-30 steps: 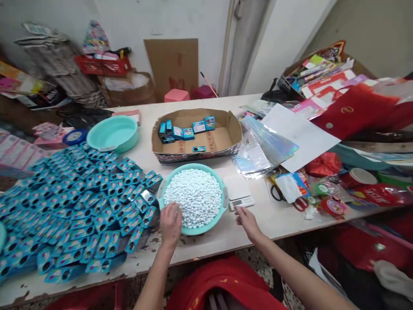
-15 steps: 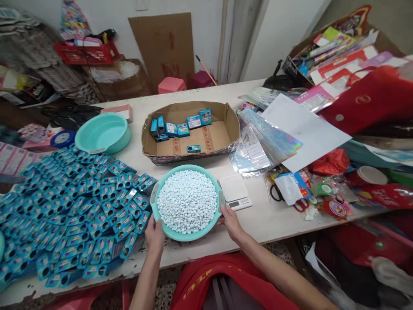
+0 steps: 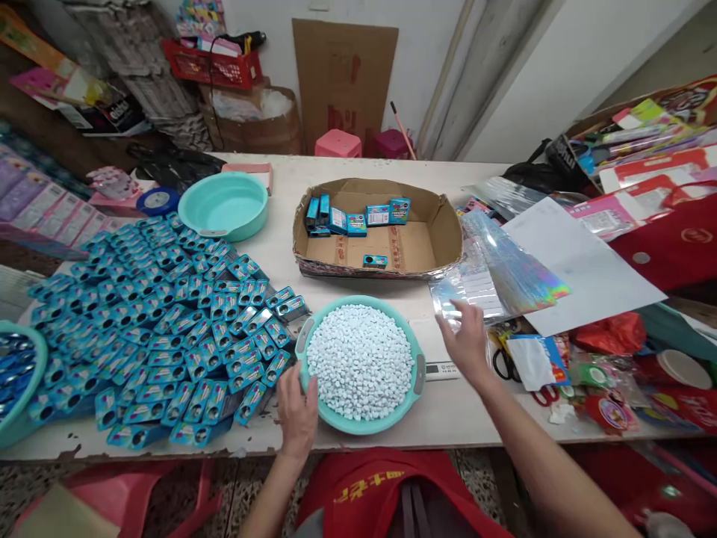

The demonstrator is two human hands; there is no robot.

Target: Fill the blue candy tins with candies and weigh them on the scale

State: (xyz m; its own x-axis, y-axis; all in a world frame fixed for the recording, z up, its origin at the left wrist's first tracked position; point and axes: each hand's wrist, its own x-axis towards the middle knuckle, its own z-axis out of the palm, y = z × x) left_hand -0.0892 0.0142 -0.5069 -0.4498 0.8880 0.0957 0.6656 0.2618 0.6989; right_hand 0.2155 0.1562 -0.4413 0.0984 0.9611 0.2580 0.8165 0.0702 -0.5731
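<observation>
A round turquoise basin (image 3: 419,351) heaped with small white pellets (image 3: 361,362) rests on the table in front of me. My left hand (image 3: 296,411) is at its lower left rim, thumb and fingers apart; whether it touches the rim is hard to tell. Off to the basin's right, my right hand (image 3: 466,340) is raised above the table with thumb and fingers spread, holding nothing. Partly hidden behind the basin and near that hand lies a white digital scale (image 3: 442,371). Many small blue boxes (image 3: 190,366) with round dark holes cover the table's left side.
Beyond the basin stands a cardboard tray (image 3: 426,246) holding several blue boxes. An unfilled turquoise basin (image 3: 224,205) is at the back left, and another basin (image 3: 39,373) sits at the left edge. Plastic sheets (image 3: 504,261), white paper (image 3: 594,269) and scissors (image 3: 504,362) lie rightward.
My right hand has let go of the basin's right side and moved up and right. My left hand's fingers have loosened at the rim. The view has shifted left.
</observation>
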